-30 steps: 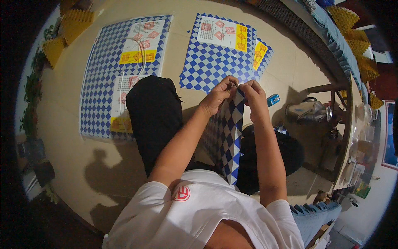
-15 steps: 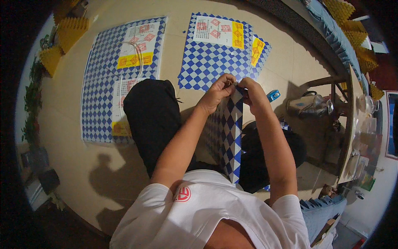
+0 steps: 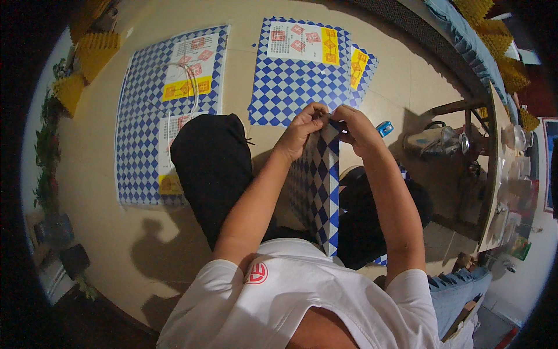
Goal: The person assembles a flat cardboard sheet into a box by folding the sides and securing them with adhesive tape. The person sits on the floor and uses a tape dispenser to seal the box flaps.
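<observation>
Between my knees stands a blue-and-white checkered paper bag [image 3: 325,192], its narrow side panel facing up toward me. My left hand [image 3: 301,134] pinches its far top corner between thumb and fingers. My right hand [image 3: 356,129] is closed on the same corner from the other side, fingertips close to the left ones. Whatever small part lies between the fingertips is too hidden to make out. Beyond my hands lie flat checkered pieces [image 3: 290,87] with white and yellow printed panels, overlapping on the floor.
At left lies a plastic-wrapped checkered stack [image 3: 136,116] with white cord [image 3: 193,87] across it. A small blue tool [image 3: 384,128], perhaps a stapler, rests beyond my right hand. To the right are a metal kettle-like pot [image 3: 433,141] and a wooden table [image 3: 494,174] bearing containers.
Both hands keep their pinch at the bag's top corner, with only slight finger shifts. The view has tilted a little; the bag stays in place.
</observation>
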Tool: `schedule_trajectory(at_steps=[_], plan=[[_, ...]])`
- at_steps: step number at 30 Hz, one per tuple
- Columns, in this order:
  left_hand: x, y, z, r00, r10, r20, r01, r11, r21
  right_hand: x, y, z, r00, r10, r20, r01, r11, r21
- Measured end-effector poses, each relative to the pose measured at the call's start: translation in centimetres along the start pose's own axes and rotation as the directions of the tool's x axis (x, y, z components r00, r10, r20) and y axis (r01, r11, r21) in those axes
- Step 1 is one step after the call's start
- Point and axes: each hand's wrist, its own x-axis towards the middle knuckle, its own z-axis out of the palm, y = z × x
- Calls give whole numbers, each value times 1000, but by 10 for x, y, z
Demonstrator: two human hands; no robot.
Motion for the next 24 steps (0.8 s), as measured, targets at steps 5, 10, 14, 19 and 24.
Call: schedule_trajectory(at_steps=[5,10,14,19,24], plan=[[-1,4,5,1000,11,-15,-11,1000,24,3,7,-4,998,69,1,-69,991,113],[1,3,-3,1000,-4,23,3,998,62,7,5,-9,995,85,50,-88,995,56],[-1,4,1,999,-29,43,29,1000,4,10,-6,-14,991,112,75,-108,993,-47],[0,-1,-4,1000,-15,17,14,998,68,12,-18,-12,983,170,74,-163,982,-96],[2,-8,-9,1000,-3,19,1,997,79,14,-23,-11,976,217,20,-212,965,-154]])
